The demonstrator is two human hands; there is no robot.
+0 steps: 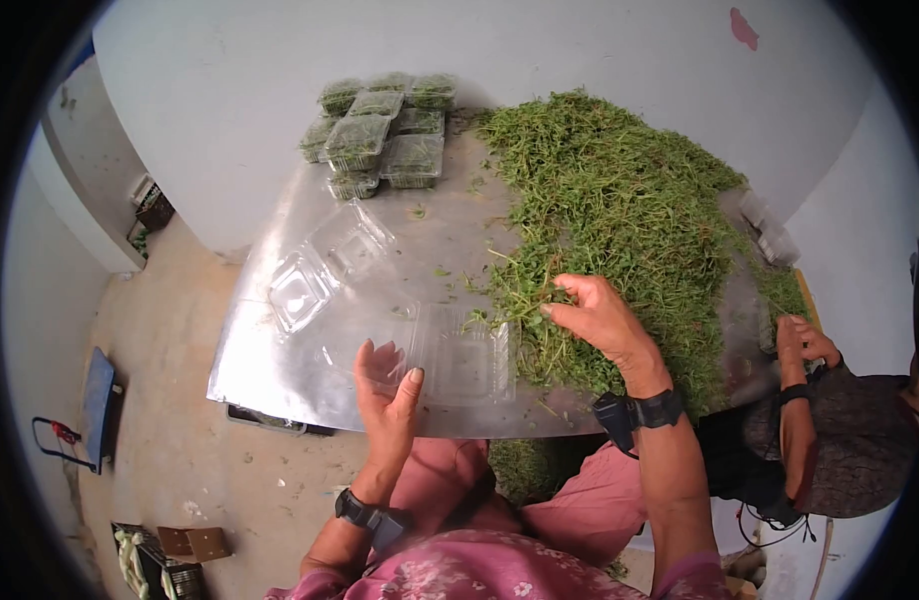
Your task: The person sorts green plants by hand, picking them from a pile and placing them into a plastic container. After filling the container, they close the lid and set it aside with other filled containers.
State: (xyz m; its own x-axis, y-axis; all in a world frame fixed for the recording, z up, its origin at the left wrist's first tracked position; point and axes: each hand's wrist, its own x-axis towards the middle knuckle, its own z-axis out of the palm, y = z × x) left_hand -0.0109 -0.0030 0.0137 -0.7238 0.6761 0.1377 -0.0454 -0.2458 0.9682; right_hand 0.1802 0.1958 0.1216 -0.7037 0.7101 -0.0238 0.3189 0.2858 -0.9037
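My right hand (pixel 600 315) pinches a few leafy green stems (pixel 520 288) between thumb and fingers, at the near left edge of a large heap of greens (pixel 620 210). My left hand (pixel 385 400) is open, thumb and fingers apart, beside a clear plastic clamshell box (pixel 470 365) that lies unfolded near the table's front edge. Its fingers overlap the box's left half in this view. A few green sprigs lie at the box's upper rim. Further up and left, another open clear clamshell box (pixel 302 290) rests on the metal table (pixel 255 340).
Filled clamshell boxes (pixel 358 140) are stacked at the back left, by the wall. Clear plastic boxes (pixel 770 230) stand at the right edge. A co-worker's hands (pixel 805 340) are at the table's right side. A blue trolley (pixel 100 408) and a crate (pixel 160 560) are on the floor.
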